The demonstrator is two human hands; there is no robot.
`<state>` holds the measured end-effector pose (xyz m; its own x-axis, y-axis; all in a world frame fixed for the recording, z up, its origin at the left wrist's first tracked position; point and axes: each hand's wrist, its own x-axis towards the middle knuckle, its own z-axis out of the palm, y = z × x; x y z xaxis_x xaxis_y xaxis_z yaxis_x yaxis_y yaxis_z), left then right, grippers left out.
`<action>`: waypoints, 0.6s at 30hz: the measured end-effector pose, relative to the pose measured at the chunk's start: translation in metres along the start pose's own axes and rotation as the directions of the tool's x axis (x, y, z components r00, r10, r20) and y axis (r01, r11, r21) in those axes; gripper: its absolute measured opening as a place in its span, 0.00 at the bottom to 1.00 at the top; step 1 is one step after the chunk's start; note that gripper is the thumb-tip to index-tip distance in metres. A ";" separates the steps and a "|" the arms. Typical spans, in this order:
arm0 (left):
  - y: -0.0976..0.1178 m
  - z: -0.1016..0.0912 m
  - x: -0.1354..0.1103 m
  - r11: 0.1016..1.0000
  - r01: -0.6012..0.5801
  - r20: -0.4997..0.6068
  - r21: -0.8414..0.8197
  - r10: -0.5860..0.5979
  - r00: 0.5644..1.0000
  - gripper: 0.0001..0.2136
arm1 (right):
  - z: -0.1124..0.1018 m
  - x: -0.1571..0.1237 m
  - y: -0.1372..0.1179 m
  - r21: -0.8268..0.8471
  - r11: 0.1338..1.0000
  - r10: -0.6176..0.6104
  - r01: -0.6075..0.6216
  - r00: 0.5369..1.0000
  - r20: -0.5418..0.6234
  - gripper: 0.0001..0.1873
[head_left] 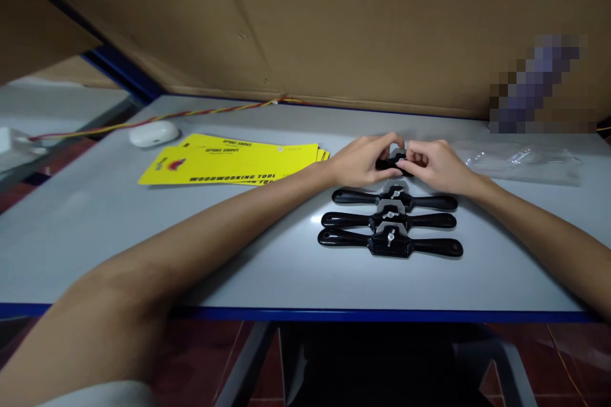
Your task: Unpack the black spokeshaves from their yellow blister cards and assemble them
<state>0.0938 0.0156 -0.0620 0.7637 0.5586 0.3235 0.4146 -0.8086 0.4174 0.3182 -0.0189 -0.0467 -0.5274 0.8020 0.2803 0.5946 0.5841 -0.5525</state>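
Three black spokeshaves lie in a row on the grey table (95,229): the far one (429,201), the middle one (420,220) and the near one (344,238). Just beyond them a fourth black spokeshave (392,162) is gripped from both sides. My left hand (365,159) wraps its left handle with curled fingers. My right hand (434,164) closes on its right side, with the fingertips near the metal middle part. Most of that tool is hidden by my fingers.
Yellow printed cards (229,160) lie left of my hands. A white rounded case (153,133) sits beyond them, by a red and yellow twisted wire (143,122). Clear plastic bags (520,162) lie at the right. Cardboard (334,19) walls the back. The table's blue front edge (382,315) is near me.
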 end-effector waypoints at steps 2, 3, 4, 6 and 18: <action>0.000 0.000 0.000 1.000 -0.015 -0.008 0.003 0.015 1.000 0.20 | 0.001 -0.001 -0.002 -0.036 0.999 -0.018 0.018 1.000 -0.006 0.14; -0.001 0.001 0.000 1.000 -0.021 -0.015 0.006 0.021 1.000 0.19 | 0.001 -0.002 -0.002 -0.039 0.999 -0.015 0.014 1.000 -0.006 0.12; -0.001 0.001 0.000 1.000 -0.023 -0.023 0.010 0.023 0.999 0.19 | 0.000 -0.002 -0.002 -0.040 0.999 -0.007 0.007 1.000 -0.001 0.11; -0.001 0.001 0.000 1.000 -0.020 -0.036 0.019 0.021 0.999 0.18 | 0.000 -0.001 -0.002 -0.067 0.998 -0.001 0.002 1.000 0.015 0.09; -0.001 0.001 0.000 0.999 -0.031 -0.021 0.019 0.032 0.999 0.25 | 0.002 -0.001 -0.006 -0.123 0.992 -0.025 0.028 0.999 0.031 0.18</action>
<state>0.0939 0.0167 -0.0629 0.7660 0.5365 0.3542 0.4001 -0.8291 0.3905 0.3144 -0.0234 -0.0455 -0.5606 0.7830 0.2693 0.6492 0.6175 -0.4440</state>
